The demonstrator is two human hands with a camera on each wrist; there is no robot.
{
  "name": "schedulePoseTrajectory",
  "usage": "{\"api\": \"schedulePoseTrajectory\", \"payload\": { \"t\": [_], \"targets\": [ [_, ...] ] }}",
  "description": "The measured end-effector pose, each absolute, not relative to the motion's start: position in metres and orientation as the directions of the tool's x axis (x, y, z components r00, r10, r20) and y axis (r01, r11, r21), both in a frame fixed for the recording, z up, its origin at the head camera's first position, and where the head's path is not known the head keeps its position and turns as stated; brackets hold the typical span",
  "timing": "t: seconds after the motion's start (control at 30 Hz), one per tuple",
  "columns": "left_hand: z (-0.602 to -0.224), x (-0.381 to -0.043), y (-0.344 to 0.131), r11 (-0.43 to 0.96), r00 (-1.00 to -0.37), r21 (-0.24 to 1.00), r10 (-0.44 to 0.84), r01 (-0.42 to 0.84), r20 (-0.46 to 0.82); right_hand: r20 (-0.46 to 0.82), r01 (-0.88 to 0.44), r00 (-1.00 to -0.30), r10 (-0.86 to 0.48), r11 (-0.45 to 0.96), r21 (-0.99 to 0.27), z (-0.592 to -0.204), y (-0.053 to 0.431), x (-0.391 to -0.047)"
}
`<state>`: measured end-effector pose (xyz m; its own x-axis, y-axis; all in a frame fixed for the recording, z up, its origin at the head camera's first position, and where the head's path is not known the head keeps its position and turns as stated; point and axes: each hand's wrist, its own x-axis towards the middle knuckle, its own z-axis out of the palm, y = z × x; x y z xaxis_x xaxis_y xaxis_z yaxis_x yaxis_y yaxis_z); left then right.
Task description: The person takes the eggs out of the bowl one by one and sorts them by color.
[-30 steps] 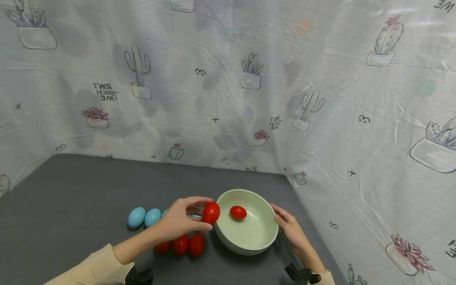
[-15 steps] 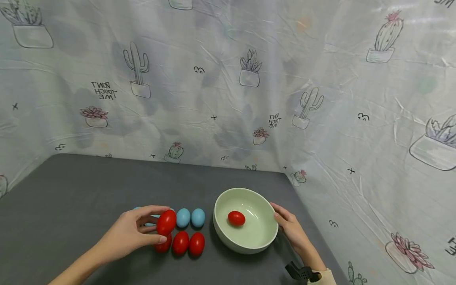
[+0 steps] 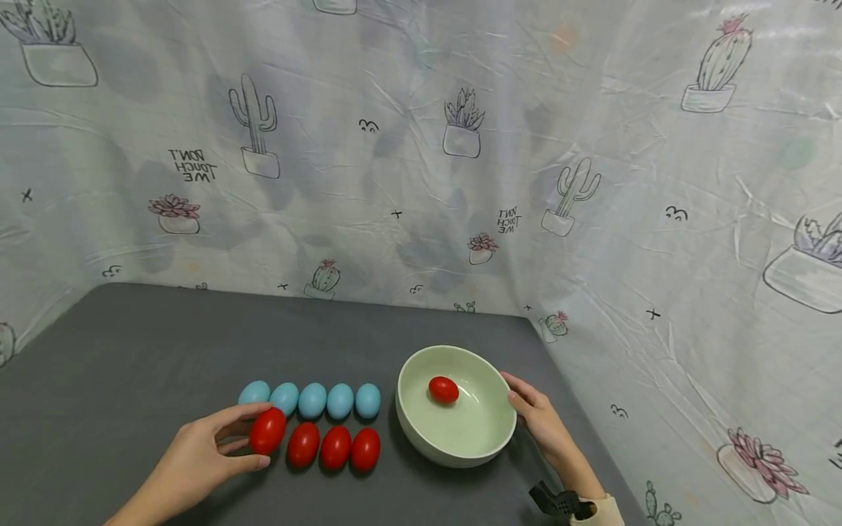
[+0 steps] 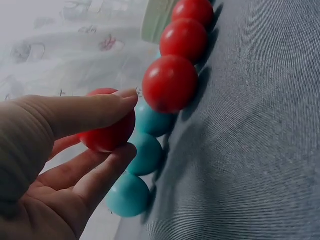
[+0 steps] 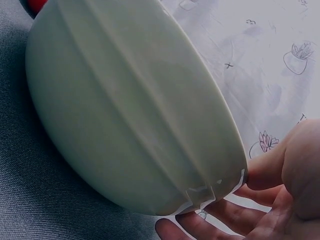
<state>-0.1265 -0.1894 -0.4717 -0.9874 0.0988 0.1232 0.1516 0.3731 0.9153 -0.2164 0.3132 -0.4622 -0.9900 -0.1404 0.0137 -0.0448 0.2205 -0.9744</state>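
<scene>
My left hand (image 3: 204,456) pinches a red egg (image 3: 267,431) between thumb and fingertips, at the left end of a row of red eggs (image 3: 335,448). In the left wrist view the held egg (image 4: 112,132) shows between the thumb and fingers, apart from the nearest red egg (image 4: 170,84). Behind the red row lies a line of light blue eggs (image 3: 312,401). At the right, my right hand (image 3: 542,424) holds the side of a pale green bowl (image 3: 454,456), thumb at its rim (image 5: 242,165) and fingers along the outer wall. One red egg (image 3: 444,390) lies inside the bowl.
A dark grey cloth (image 3: 164,343) covers the table. A pale curtain (image 3: 368,168) printed with cacti stands behind and to the right. The bowl stands right of both egg rows, near the table's right edge.
My left hand has moved left from the bowl's rim, carrying the red egg past the rows to the left end of the red row. The right hand stays at the bowl; the egg inside has shifted slightly.
</scene>
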Motion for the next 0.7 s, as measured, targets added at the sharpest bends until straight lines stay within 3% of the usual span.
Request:
{"api": "schedulePoseTrajectory", "payload": {
  "t": [0.2,0.7],
  "targets": [
    [-0.482,-0.127,-0.19,0.385,-0.995,0.919,0.084,0.088,0.061,0.008,-0.042,-0.988,-0.154,0.219,-0.975,-0.464,0.315,-0.216],
    [-0.494,-0.129,-0.187,0.439,-0.995,0.894,0.084,0.089,0.058,0.001,-0.036,-0.987,-0.161,0.212,-0.977,-0.463,0.317,-0.216]
  ]
}}
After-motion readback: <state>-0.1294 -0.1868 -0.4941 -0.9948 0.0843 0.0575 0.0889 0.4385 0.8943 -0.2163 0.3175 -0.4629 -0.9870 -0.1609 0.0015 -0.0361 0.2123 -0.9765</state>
